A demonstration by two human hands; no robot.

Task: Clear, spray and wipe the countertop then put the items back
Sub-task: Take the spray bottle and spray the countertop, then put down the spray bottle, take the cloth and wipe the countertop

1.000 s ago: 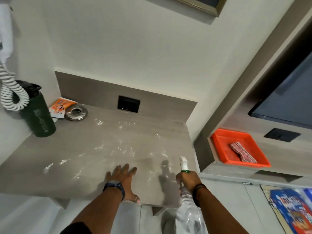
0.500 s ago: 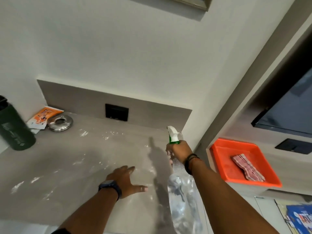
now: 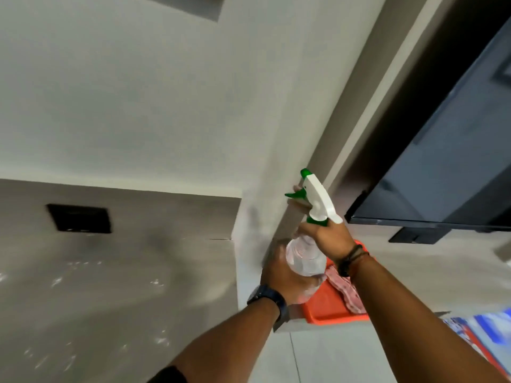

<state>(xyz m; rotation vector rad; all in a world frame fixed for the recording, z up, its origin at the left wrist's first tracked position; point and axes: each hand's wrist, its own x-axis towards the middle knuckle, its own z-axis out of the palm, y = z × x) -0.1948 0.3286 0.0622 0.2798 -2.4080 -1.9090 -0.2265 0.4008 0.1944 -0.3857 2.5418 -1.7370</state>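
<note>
A clear spray bottle (image 3: 304,257) with a white and green trigger head is held up in the air above the right end of the grey countertop (image 3: 116,294). My right hand (image 3: 327,236) grips its neck just under the trigger. My left hand (image 3: 287,277) cups the bottle's clear body from below. Wet spray droplets speckle the countertop. Behind the hands sits an orange tray (image 3: 329,305) with a striped red cloth (image 3: 348,291) lying in it.
A black wall socket (image 3: 80,218) is set in the countertop's backsplash. A dark TV screen (image 3: 448,167) hangs at the right over a side shelf with another black socket (image 3: 417,235). A blue and red package (image 3: 486,335) shows at the lower right edge.
My right hand has lifted the spray bottle up and to the right. My left hand has left the countertop and now holds the bottle's body. The view has swung right, losing the green flask and ashtray.
</note>
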